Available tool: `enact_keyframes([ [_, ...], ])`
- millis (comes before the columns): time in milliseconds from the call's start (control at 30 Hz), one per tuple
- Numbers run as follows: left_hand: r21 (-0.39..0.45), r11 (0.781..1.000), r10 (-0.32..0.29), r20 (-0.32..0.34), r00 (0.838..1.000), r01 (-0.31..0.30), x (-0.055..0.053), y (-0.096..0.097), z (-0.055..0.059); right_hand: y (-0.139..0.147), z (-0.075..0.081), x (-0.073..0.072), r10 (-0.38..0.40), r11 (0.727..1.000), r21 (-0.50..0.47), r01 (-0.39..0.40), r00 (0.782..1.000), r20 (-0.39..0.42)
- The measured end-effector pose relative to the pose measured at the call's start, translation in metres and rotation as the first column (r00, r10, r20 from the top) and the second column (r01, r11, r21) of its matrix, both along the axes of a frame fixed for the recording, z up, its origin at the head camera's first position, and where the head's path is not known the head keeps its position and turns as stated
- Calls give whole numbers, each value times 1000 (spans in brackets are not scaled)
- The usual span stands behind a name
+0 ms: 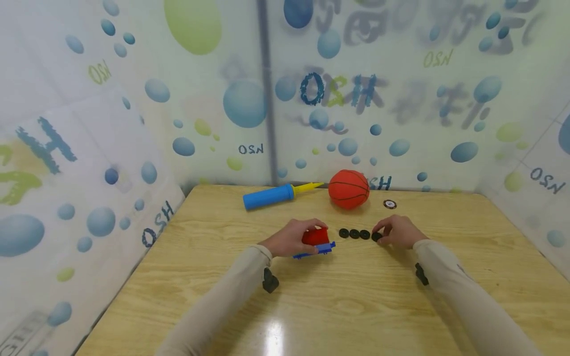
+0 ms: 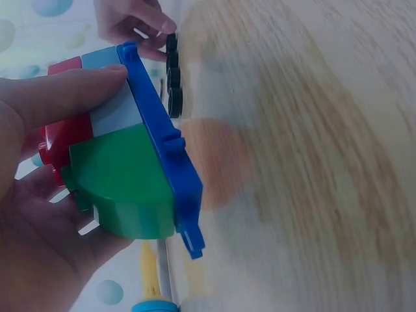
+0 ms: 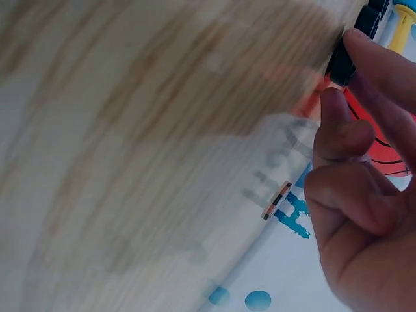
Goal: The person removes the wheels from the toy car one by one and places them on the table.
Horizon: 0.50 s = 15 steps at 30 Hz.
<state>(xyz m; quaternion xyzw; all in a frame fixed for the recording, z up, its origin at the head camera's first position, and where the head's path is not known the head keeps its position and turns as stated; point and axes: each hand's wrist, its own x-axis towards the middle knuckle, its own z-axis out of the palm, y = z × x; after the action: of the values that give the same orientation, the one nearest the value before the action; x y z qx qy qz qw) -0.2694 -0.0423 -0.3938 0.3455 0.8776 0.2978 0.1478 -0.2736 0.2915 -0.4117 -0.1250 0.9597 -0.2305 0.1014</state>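
Note:
My left hand (image 1: 291,238) grips a toy block car (image 2: 123,175) with a blue base, grey and red blocks, and a rounded green block. In the left wrist view the thumb lies across the grey block. The car's underside bears no wheels on the side that shows. Black toy wheels (image 1: 354,234) lie in a short row on the table, right of the car. At the row's right end, my right hand (image 1: 401,231) pinches the last black wheel (image 3: 341,64) between thumb and finger.
A red basketball (image 1: 349,190) sits at the back of the wooden table (image 1: 311,306). Left of it lies a blue hand pump (image 1: 269,197) with a yellow nozzle. A round chip (image 1: 390,204) lies to the ball's right. Printed walls (image 1: 285,138) border the table.

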Motion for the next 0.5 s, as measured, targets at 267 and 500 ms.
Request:
enact_keyframes([
  [267,2,1000,-25,-3,1000,25,1,5,-3,-4,3,-2,-7,1000,-14,8,1000,16],
  [500,-21,1000,-14,-19,1000,14,0,10,-3,-30,14,14,18,991,-128,-34,993,-119],
])
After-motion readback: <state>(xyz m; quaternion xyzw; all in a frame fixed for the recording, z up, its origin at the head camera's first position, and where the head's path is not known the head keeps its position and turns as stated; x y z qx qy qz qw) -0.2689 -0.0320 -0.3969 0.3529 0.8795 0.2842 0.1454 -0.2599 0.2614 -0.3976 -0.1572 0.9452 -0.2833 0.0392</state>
